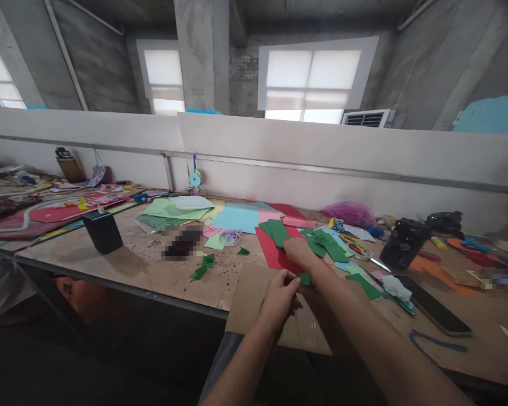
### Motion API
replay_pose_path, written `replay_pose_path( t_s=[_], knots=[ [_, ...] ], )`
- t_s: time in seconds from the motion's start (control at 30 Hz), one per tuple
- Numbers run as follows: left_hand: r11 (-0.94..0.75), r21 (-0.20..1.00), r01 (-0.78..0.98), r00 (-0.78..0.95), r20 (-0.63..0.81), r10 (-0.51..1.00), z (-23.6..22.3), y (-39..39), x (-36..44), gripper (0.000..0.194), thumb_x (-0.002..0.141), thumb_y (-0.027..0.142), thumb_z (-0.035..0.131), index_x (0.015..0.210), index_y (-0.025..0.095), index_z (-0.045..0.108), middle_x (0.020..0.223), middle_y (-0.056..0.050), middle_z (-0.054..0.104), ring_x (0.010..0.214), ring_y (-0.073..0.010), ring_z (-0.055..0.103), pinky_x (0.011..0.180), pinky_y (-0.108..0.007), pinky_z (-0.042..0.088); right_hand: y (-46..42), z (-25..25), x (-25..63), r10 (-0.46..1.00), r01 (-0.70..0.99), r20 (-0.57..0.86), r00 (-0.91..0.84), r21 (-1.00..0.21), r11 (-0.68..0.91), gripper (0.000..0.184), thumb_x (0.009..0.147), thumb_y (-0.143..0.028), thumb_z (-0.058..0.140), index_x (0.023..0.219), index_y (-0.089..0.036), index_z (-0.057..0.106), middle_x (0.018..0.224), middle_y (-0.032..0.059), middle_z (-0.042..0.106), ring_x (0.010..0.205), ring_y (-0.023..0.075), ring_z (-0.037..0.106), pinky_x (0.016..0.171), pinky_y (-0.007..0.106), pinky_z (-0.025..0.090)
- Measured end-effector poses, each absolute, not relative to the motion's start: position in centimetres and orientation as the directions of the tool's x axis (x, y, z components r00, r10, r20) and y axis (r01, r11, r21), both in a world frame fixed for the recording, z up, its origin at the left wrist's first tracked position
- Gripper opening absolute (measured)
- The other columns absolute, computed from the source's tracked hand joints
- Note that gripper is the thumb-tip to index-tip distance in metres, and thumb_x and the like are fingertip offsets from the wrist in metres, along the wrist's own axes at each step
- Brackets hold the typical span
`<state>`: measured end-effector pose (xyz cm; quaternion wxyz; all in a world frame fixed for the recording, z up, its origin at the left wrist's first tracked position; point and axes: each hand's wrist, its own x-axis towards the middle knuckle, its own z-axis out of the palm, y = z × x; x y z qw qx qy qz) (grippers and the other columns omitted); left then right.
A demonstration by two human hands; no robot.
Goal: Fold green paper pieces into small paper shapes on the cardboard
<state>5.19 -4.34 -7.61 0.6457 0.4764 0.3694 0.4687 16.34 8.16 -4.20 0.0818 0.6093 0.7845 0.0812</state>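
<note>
Over a piece of brown cardboard (249, 293) at the table's front edge, my left hand (279, 293) pinches a small green paper piece (305, 278) between thumb and fingers. My right hand (300, 254) reaches across above it, fingers curled downward at the edge of some green paper strips (276, 232). What those fingertips hold, if anything, is hidden. The strips lie on a red sheet (267, 254). More green paper (334, 249) lies to the right of that hand. Small green scraps (208, 260) are on the table to the left.
At right are a dark phone (434, 304), white tissue (397, 287), a tape roll (359, 250) and a black container (404, 242). Left stand a black box (103, 231) and a blurred dark object (182, 242). Coloured sheets (239, 217) lie behind; a white partition (279, 141) backs the table.
</note>
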Motion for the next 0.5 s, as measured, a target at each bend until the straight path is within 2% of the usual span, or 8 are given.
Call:
replay_pose_path(
  t_s=[0.1,0.33,0.5],
  knots=[
    [0.102,0.961,-0.258,0.286,-0.025,0.958,-7.7,-4.2,5.2,0.023,0.074,0.040,0.059,0.077,0.020,0.048,0.062,0.005,0.053,0.038,-0.0054,0.044,0.036,-0.017,0.032,7.9,-4.1,17.4,0.974,0.943,-0.021,-0.225,0.245,0.223,0.032,0.091,-0.033,0.057,0.117,-0.015,0.056,0.117,0.0088,0.059,0.100,0.0211,0.061,0.085,0.042,0.051],
    [0.107,0.960,-0.257,0.279,-0.032,0.960,-7.8,-4.1,5.4,0.024,0.074,0.040,0.060,0.076,0.019,0.048,0.062,0.005,0.054,0.039,-0.0044,0.043,0.040,-0.017,0.033,9.2,-2.9,18.5,0.946,0.923,-0.140,-0.291,0.217,0.316,0.028,0.091,-0.033,0.056,0.115,-0.017,0.058,0.116,0.0073,0.060,0.098,0.0196,0.061,0.084,0.040,0.052],
    [0.112,0.965,-0.237,0.282,-0.042,0.958,-7.5,-4.3,5.3,0.022,0.075,0.039,0.059,0.076,0.020,0.047,0.063,0.005,0.054,0.039,-0.0050,0.044,0.038,-0.017,0.032,8.9,-3.6,17.4,0.961,0.935,-0.093,-0.261,0.223,0.275,0.031,0.091,-0.032,0.057,0.117,-0.015,0.057,0.118,0.0091,0.059,0.100,0.0207,0.061,0.085,0.041,0.052]
  ],
)
